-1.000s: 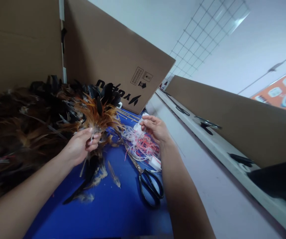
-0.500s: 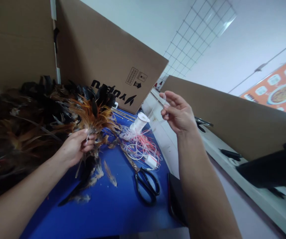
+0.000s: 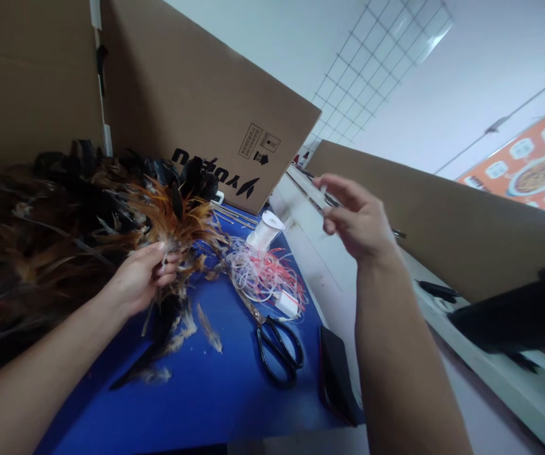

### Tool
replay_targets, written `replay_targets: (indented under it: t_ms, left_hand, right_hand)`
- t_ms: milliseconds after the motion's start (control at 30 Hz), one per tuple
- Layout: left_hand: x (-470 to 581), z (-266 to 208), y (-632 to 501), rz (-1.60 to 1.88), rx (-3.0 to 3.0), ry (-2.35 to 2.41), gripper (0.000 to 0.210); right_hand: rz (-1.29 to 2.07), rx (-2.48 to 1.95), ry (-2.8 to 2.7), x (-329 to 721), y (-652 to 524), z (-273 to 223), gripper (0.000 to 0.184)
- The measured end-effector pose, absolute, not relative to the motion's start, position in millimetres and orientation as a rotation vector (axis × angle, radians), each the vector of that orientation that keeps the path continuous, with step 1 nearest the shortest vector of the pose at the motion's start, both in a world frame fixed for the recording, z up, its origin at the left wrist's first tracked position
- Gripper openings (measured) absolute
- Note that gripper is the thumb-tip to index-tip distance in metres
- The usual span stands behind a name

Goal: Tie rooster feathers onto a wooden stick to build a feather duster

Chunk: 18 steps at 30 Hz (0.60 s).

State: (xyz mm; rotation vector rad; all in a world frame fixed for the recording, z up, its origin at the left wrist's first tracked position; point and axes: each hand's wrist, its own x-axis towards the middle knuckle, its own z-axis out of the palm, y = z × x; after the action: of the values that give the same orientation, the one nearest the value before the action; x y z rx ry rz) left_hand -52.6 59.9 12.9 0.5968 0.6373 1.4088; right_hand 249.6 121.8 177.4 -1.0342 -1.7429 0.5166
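Observation:
My left hand [image 3: 142, 278] is closed in a pinch around the base of a bunch of orange-brown feathers [image 3: 170, 218], whose tips fan upward. My right hand [image 3: 355, 218] is raised over the table's right edge, thumb and fingers curled together. A thin, clear strip [image 3: 323, 191] shows faintly at its fingertips, blurred and mostly hidden. Between the hands lies a tangle of white and red plastic strips [image 3: 272, 272], with a white spool [image 3: 266, 229] behind it. Black-handled scissors [image 3: 279, 351] rest on the blue tabletop [image 3: 196, 398].
A large pile of dark and brown feathers [image 3: 40, 253] covers the left side. Cardboard panels [image 3: 206, 82] stand behind. A white plug-like block [image 3: 287, 304] lies by the strips, and a dark flat phone-like object [image 3: 336, 376] is at the right edge. Loose feathers [image 3: 209, 328] lie on the table.
My right hand has moved a little to the right, away from the left hand. My left hand keeps its hold on the feathers, almost still.

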Motion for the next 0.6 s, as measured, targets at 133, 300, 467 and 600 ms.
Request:
replay_targets:
  t_ms: [133, 300, 467, 600]
  left_hand:
    - [-53, 12, 61, 1.393, 0.624, 0.581, 0.024]
    - [-53, 11, 62, 1.385, 0.635, 0.580, 0.024]
    - [-54, 10, 62, 1.382, 0.645, 0.573, 0.025]
    - [-54, 9, 63, 1.386, 0.648, 0.594, 0.021]
  right_hand:
    - [0.309, -1.617, -2.004, 263, 141, 130, 0.040]
    - [0.095, -1.673, -2.128, 250, 154, 68, 0.021]
    - [0.127, -1.552, -2.194, 212, 164, 26, 0.015]
    - [0.217, -1.614, -2.156, 198, 181, 9, 0.030]
